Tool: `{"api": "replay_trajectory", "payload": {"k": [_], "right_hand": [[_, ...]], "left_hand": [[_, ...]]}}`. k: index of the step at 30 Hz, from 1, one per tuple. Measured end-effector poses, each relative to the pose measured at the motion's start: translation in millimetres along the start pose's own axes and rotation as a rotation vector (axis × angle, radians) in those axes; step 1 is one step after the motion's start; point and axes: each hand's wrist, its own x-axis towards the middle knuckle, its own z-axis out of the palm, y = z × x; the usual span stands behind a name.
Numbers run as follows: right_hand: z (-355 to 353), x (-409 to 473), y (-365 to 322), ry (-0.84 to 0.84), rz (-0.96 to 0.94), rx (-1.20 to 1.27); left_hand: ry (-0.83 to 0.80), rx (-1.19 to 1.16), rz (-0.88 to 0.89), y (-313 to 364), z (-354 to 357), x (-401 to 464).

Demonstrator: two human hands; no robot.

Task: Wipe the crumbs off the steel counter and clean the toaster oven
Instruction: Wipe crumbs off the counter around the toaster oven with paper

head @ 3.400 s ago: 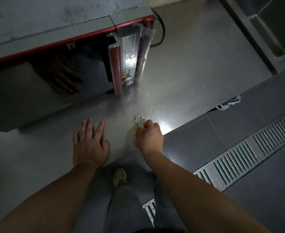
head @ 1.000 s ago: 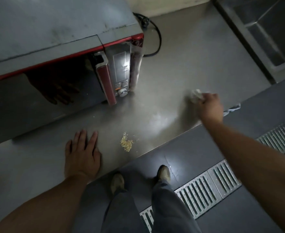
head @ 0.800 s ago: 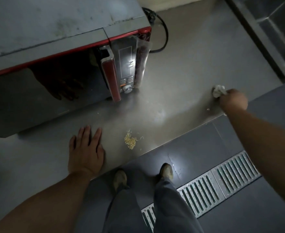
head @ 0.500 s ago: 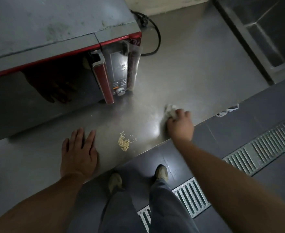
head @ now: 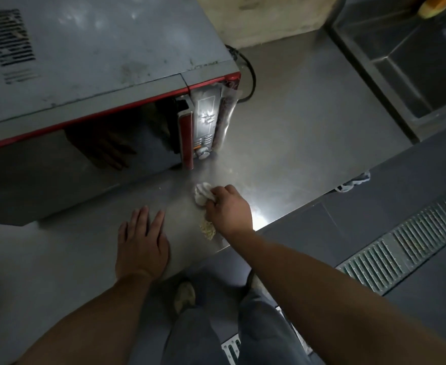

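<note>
While my left hand (head: 141, 245) lies flat, fingers straight, on the steel counter (head: 308, 143), my right hand (head: 228, 209) grips one crumpled white cloth (head: 202, 193); one crumb pile (head: 208, 229) sits just beneath it.

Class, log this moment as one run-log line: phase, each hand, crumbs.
phase: wiping counter | right hand: grips cloth | left hand: flat on counter | crumbs: piled near front edge
</note>
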Motion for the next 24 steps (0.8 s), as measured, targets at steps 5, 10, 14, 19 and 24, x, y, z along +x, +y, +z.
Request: {"api": "replay_trajectory", "payload": {"k": [5, 10, 14, 19, 24], "right_hand": [[24, 44, -44, -0.066, -0.115, -0.078], [52, 59, -65, -0.081, -0.09, -0.143], [64, 54, -62, -0.134, -0.115, -0.202], [63, 53, -64, -0.157, -0.127, -0.226], [70, 50, -72, -0.247, -0.152, -0.253]], "left_hand": [[0.008, -0.045, 0.0, -3, 4, 0], [0.011, -0.039, 0.015, -6, 9, 0], [-0.003, -0.039, 0.015, -7, 10, 1], [-0.009, -0.044, 0.009, -5, 6, 0], [0.003, -0.026, 0.021, -5, 6, 1]]}}
